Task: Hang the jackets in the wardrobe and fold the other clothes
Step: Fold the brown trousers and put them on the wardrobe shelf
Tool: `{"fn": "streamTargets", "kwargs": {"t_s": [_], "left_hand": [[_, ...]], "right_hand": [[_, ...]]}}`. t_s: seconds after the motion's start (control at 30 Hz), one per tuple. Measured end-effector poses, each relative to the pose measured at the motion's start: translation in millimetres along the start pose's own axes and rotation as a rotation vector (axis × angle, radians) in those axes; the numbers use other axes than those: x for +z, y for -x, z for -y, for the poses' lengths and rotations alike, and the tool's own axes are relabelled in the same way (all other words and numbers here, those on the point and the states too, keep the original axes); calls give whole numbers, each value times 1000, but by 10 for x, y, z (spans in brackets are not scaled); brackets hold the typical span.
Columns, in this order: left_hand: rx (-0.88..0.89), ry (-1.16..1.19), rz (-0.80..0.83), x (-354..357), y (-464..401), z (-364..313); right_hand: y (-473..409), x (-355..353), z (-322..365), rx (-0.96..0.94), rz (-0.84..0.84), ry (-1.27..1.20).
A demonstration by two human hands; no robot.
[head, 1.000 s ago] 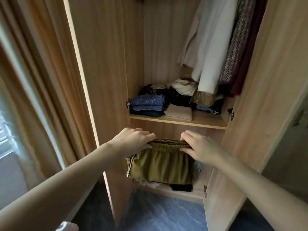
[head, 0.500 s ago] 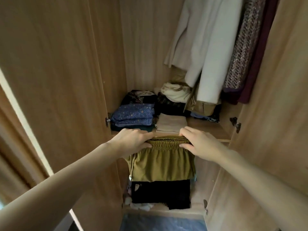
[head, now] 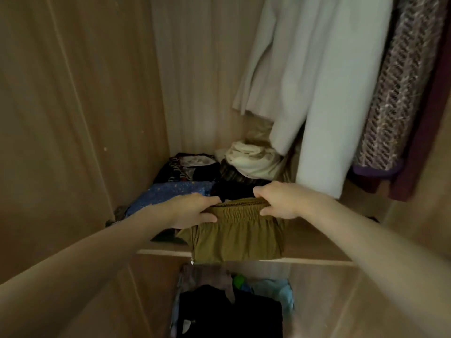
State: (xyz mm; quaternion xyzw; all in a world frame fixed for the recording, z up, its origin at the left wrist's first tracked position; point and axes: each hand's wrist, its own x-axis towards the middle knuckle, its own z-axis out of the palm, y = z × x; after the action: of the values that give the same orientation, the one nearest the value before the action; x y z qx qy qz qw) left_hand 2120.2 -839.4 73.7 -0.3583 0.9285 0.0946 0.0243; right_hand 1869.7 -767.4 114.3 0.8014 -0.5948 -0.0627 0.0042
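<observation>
Both hands hold a folded olive-green garment (head: pixel 240 242) by its elastic waistband, over the front of the wardrobe shelf (head: pixel 314 247). My left hand (head: pixel 192 211) pinches the band's left end, thumb underneath. My right hand (head: pixel 280 201) pinches its right end. The garment's lower edge hangs past the shelf's front lip. A white jacket (head: pixel 314 89), a patterned knit jacket (head: pixel 400 98) and a dark maroon garment (head: pixel 429 142) hang above at the right.
On the shelf behind the hands lie a folded blue speckled cloth (head: pixel 170 193), a black printed top (head: pixel 190 167), a dark garment (head: pixel 234 189) and a crumpled cream cloth (head: pixel 253 159). Below the shelf lie black clothes (head: pixel 229 315) and a light blue item (head: pixel 283 293). Wooden wardrobe walls close both sides.
The view has closed in on the wardrobe and both hands have carried the olive garment up and forward, from below the shelf's edge to on top of it.
</observation>
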Motion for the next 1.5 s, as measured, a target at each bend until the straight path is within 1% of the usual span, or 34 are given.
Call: {"fn": "streamTargets", "kwargs": {"t_s": [0.07,0.17,0.23,0.33,0.4,0.47,0.53,0.6,0.7,0.73,0.77,0.8,0.83,0.9,0.93,1.0,1.07,1.13,1.2,1.27,1.3,1.33,1.37,1.43,1.47,1.5], "left_hand": [[24,132,23,-46,-268,86],[42,207,88,-136,-598,206],[52,247,128,-217,-804,338],[71,256,109,-355,-1074,518],[101,200,94,-454,-1344,630],[129,116,43,-579,-1619,696],[147,19,-70,-726,-1874,757],[152,-110,-228,-782,-2038,839],[248,-297,-442,-488,-2062,952],[297,-330,-488,-286,-2016,963],[322,-348,-495,-47,-1953,963],[337,-361,-485,209,-1884,952],[340,-366,-463,494,-1824,940],[330,-369,-371,981,-1706,909],[322,-347,-326,1184,-1663,906],[291,-255,-284,1459,-1573,899],[307,-218,-302,1571,-1512,883],[316,-194,-308,1566,-1484,848],[327,-177,-341,1543,-1475,843],[309,-139,-374,1550,-1471,842],[309,-132,-381,1574,-1476,847],[314,-134,-356,1589,-1468,840],[319,-140,-313,1590,-1449,825],[303,-128,-177,1501,-1413,784],[281,-82,-129,1427,-1408,755],[253,-30,-126,1341,-1415,718]], "right_hand": [[-263,-164,-111,43,102,46],[-596,-266,-212,102,296,90],[-823,-268,-326,156,337,38],[-1038,-318,-498,207,329,-86],[-1197,-376,-639,220,290,-43],[-1340,-420,-789,235,179,41],[-1461,-438,-1001,265,1,83],[-1506,-412,-1140,283,-150,98],[-1486,-39,-1080,305,-273,190],[-1454,187,-996,298,-317,228],[-1408,454,-903,289,-364,232],[-1349,711,-804,289,-378,207],[-1285,990,-737,295,-351,158],[-1129,1539,-653,271,-218,25],[-1042,1758,-607,247,-189,-19],[-885,2049,-544,211,-234,-92],[-794,2170,-528,240,-279,-91],[-748,2164,-534,217,-348,-66],[-733,2160,-550,201,-457,-38],[-712,2173,-584,216,-534,-12],[-699,2181,-583,233,-520,-30],[-687,2193,-577,248,-473,-54],[-677,2206,-568,249,-408,-78],[-645,2193,-571,235,-271,-144],[-635,2141,-595,230,-228,-184],[-640,2052,-616,230,-215,-221]]}}
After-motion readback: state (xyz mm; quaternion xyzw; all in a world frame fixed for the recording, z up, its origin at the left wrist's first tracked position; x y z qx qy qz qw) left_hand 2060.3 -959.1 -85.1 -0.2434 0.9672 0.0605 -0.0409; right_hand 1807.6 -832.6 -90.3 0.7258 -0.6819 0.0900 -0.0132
